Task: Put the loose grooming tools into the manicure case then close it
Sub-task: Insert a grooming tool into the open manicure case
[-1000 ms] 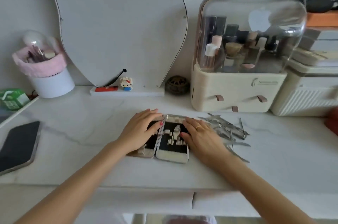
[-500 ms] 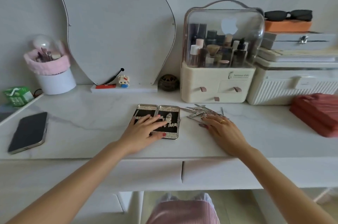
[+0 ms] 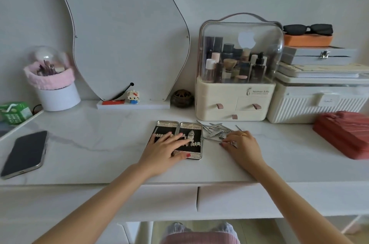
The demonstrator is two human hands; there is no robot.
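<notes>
Already manicure case [image 3: 191,140] lies open, mostly unfilled.

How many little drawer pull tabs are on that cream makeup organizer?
3 on the cream makeup organizer: upper left pull tab, upper right pull tab, bottom center pull tab. None appear hidden.

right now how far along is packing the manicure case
Barely started. Done: the manicure case lies open flat, nearly all its loops empty. In hand: the left hand rests flat on the case, and the right hand reaches into the pile of loose tools beside it. Left: slotting the tools in, then closing the case.
</notes>
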